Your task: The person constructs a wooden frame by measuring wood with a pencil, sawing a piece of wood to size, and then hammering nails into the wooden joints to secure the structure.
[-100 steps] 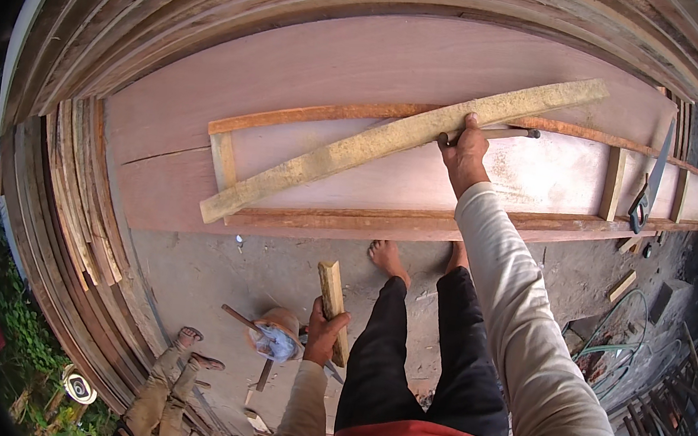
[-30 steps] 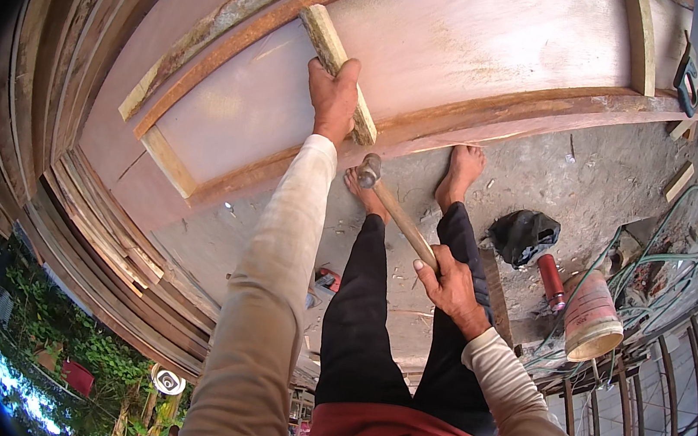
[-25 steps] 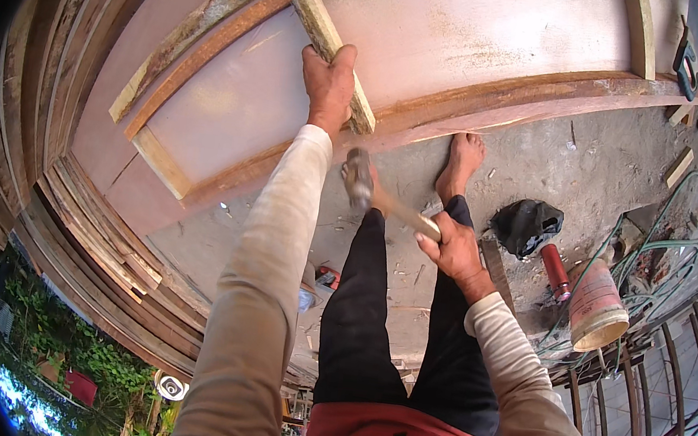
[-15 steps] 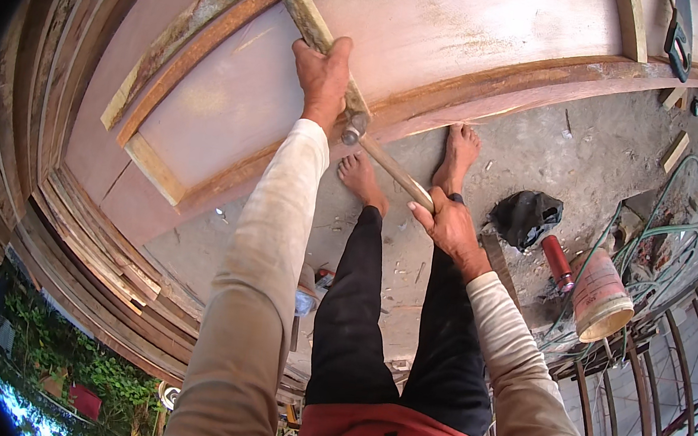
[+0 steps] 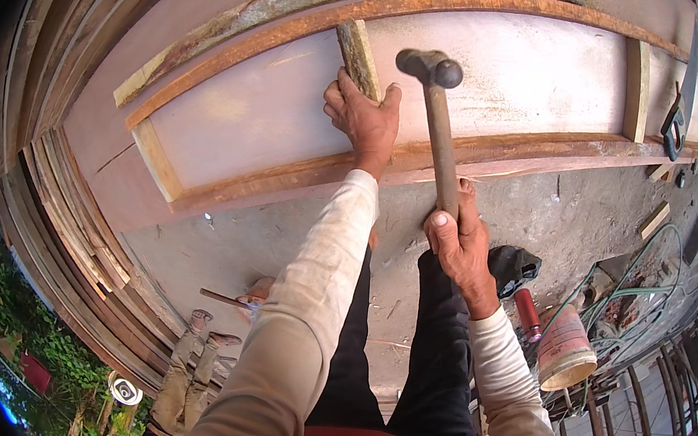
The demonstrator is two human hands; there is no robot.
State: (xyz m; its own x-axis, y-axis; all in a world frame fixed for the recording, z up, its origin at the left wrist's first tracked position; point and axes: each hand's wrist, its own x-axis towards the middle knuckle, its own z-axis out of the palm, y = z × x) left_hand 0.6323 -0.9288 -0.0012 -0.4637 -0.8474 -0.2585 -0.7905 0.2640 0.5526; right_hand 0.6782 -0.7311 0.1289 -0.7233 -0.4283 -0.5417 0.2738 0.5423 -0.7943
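Note:
My right hand [image 5: 461, 242] is closed around the wooden handle of a hammer [image 5: 441, 125]. Its dark steel head is raised above the pale panel [image 5: 506, 72]. Farther left, my left hand [image 5: 363, 117] grips a short wooden block [image 5: 359, 52]. The block's far end shows past my fingers, close to the long reddish-brown batten [image 5: 303, 25]; my hand hides its near end. Another long batten [image 5: 241, 177] runs along the panel's near edge, and a short crosspiece [image 5: 155, 161] joins the two at the left.
A handsaw [image 5: 677, 119] rests at the panel's right end. On the concrete floor [image 5: 516, 204] are a black plastic bag [image 5: 510, 268], a red cylinder [image 5: 527, 314], a bucket [image 5: 567, 354] and green cable [image 5: 645, 294]. Stacked planks [image 5: 77, 228] line the left. Another person's legs [image 5: 189, 373] show lower left.
The hammer has swung up off the block, its head now above the panel. My left hand and the block have shifted right in view. Another person's legs have come into sight.

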